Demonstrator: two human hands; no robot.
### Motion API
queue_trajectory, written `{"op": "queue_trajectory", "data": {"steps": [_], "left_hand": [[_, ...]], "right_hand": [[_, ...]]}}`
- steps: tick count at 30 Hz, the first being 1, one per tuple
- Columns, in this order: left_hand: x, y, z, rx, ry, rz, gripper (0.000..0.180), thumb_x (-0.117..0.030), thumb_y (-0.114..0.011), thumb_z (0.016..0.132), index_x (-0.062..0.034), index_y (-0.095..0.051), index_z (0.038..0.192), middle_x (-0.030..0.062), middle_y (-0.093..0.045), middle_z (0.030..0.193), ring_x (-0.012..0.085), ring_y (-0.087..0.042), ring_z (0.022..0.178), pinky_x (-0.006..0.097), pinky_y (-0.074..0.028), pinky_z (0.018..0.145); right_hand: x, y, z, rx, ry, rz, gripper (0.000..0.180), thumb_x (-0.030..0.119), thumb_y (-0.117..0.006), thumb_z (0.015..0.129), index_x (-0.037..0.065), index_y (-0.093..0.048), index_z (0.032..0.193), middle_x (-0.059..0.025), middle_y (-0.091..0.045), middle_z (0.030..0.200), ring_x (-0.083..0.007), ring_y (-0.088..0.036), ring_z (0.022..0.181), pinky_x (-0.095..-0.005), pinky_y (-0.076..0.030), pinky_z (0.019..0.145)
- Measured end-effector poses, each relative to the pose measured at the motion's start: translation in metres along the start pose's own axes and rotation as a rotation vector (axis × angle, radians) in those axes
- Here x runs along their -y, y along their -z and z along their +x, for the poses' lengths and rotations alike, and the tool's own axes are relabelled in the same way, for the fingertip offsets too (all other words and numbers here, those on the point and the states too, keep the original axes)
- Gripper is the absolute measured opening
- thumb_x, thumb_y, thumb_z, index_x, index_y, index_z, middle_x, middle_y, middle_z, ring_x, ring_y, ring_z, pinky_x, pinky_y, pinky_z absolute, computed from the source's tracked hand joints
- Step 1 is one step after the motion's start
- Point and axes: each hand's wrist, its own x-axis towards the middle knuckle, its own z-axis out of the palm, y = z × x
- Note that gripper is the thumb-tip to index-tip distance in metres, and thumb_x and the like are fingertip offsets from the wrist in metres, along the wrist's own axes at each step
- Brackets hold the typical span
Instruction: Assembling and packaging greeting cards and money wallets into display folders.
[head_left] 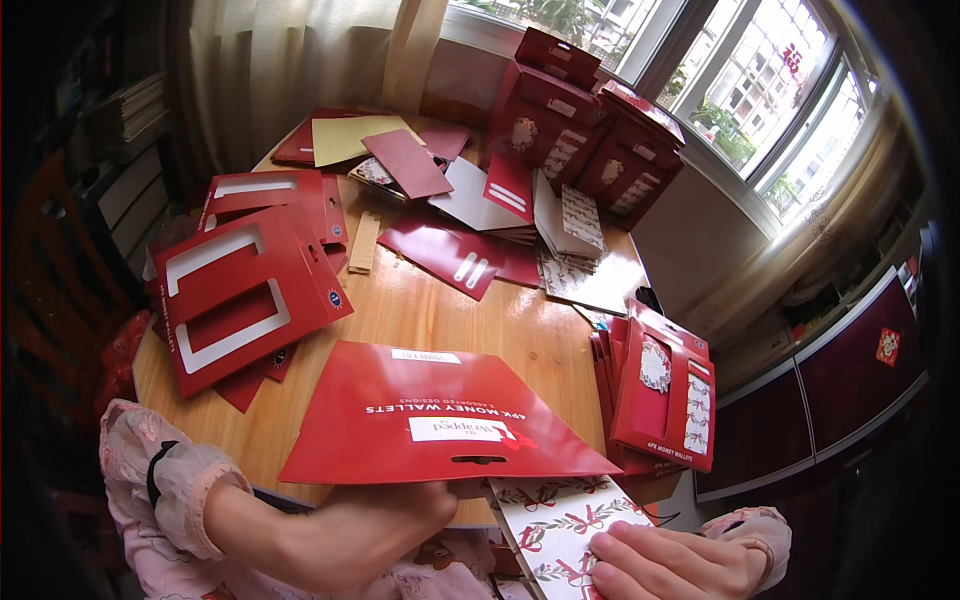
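A red cardboard package (pixel 380 440) is tilted up in front of me, with a hang slot near its lower edge and its printing upside down. My left hand (pixel 395 520) is curled against the underside of this package, its fingertips hidden behind the card. At the lower right, my right hand (pixel 680 560) grips a white card wallet (pixel 565 530) patterned with green sprigs and red bows. The wallet's upper end meets the package's near edge; whether it goes inside cannot be seen.
Red packages with cut-out windows (pixel 225 300) lie at the left. Filled packages (pixel 665 390) are stacked at the right. Farther back are red cards (pixel 445 255), patterned wallets (pixel 582 218), a yellow sheet (pixel 350 138), a wooden strip (pixel 364 243) and tall red boxes (pixel 550 110).
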Motion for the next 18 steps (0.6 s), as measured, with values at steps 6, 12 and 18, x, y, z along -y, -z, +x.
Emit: {"op": "queue_trajectory", "data": {"steps": [6,12,18], "left_hand": [[-0.022,-0.025,0.011,0.127,0.194,0.125,0.022,-0.004,-0.051,0.062,0.0032,-0.061,0.08,0.0127,-0.057,0.072,0.0217,-0.056,0.069,0.032,-0.045,0.065],[-0.015,-0.019,0.01,0.057,0.175,0.077,0.021,-0.004,-0.052,0.062,0.003,-0.061,0.079,0.0126,-0.057,0.072,0.0217,-0.056,0.069,0.032,-0.045,0.064],[-0.012,-0.018,0.009,0.028,0.169,0.049,0.021,-0.005,-0.052,0.062,0.0029,-0.061,0.079,0.0124,-0.057,0.072,0.0217,-0.056,0.069,0.032,-0.045,0.064]], "right_hand": [[0.0,0.0,0.007,0.075,0.024,-0.056,0.015,-0.001,-0.054,0.073,-0.013,-0.058,0.08,-0.0217,-0.062,0.076,-0.0292,-0.064,0.071,-0.0318,-0.053,0.061],[0.0,0.003,0.013,0.108,-0.069,-0.029,0.017,0.002,-0.054,0.075,-0.013,-0.057,0.082,-0.0209,-0.062,0.078,-0.0289,-0.064,0.072,-0.0314,-0.053,0.061],[-0.002,0.003,0.017,0.112,-0.11,-0.009,0.017,0.002,-0.055,0.075,-0.013,-0.057,0.082,-0.0205,-0.061,0.076,-0.0287,-0.063,0.071,-0.0317,-0.053,0.062]]}}
